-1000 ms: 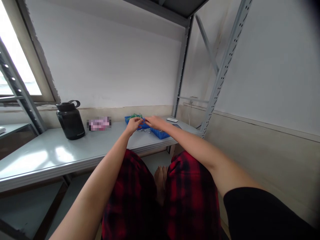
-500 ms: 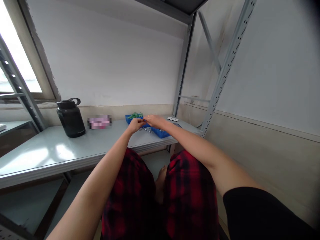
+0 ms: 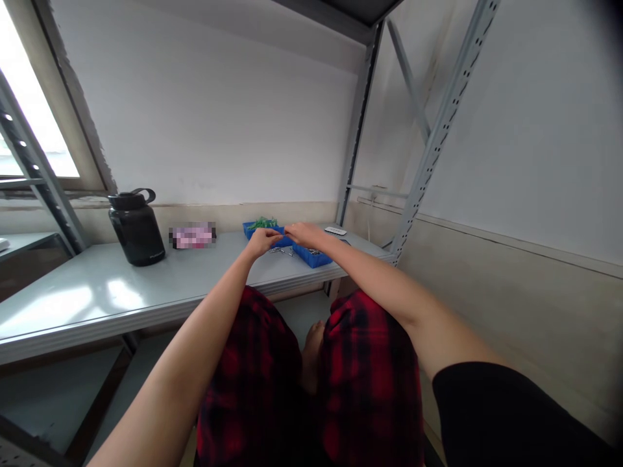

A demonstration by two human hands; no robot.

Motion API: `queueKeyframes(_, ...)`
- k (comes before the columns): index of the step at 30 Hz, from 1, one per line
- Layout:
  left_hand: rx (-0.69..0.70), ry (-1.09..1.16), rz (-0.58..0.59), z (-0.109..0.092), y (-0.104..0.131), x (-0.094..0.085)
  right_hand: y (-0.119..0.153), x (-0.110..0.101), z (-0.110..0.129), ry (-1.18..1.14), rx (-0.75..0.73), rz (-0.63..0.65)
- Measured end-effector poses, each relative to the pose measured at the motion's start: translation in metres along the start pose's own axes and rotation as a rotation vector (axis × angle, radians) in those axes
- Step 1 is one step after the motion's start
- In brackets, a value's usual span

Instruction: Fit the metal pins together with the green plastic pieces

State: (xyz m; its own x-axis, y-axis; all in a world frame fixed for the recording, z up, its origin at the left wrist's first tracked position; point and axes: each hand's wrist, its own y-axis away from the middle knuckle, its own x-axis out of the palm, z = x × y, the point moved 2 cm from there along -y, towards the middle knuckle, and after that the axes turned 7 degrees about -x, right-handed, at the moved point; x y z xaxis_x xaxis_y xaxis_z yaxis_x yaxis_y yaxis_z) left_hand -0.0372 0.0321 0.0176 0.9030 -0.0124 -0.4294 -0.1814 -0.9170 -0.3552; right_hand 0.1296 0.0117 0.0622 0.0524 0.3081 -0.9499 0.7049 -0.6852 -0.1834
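Note:
My left hand (image 3: pixel 263 241) is held over the bench, its fingers pinched together; whatever they hold is too small to make out. Just to its right, my right hand (image 3: pixel 304 234) hangs with bent fingers pressed together, and I cannot see what is in them. A narrow gap separates the fingertips. Behind them sits a blue tray (image 3: pixel 249 228) with green strip-like pieces (image 3: pixel 263 223) in it. A second blue tray (image 3: pixel 313 258), holding small parts, stands under my right wrist. Several small metal pieces (image 3: pixel 281 250) lie on the bench below the hands.
On the grey bench (image 3: pixel 204 272) a black water bottle (image 3: pixel 137 230) stands to the left, beside a blurred pink item (image 3: pixel 193 235). A white flat object (image 3: pixel 335 231) lies at the back right. A metal rack post (image 3: pixel 438 143) rises at the right end.
My hands have drawn slightly apart, opening a small gap between fingertips that were together before. The view has shifted a little; the trays and bottle stay in place.

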Motion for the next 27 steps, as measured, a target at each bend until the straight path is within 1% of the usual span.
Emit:
queueKeyframes(4,-0.018,-0.006,-0.008,0.001,-0.001,0.0,0.002,-0.001,-0.002,-0.004,0.025,0.006)
queueKeyframes(11,0.004,-0.048,-0.022,0.004,-0.003,0.0,0.001,0.01,-0.018,-0.081,0.016,-0.07)
queueKeyframes(15,-0.009,-0.063,-0.058,0.006,-0.005,0.0,-0.001,0.014,-0.021,-0.106,0.028,-0.048)
queueKeyframes(20,-0.023,-0.067,-0.084,0.008,-0.006,0.0,-0.002,0.014,-0.02,-0.105,0.043,-0.021)
queueKeyframes(27,-0.02,-0.062,-0.074,0.009,-0.007,0.0,0.001,0.009,-0.016,-0.159,0.034,0.012)
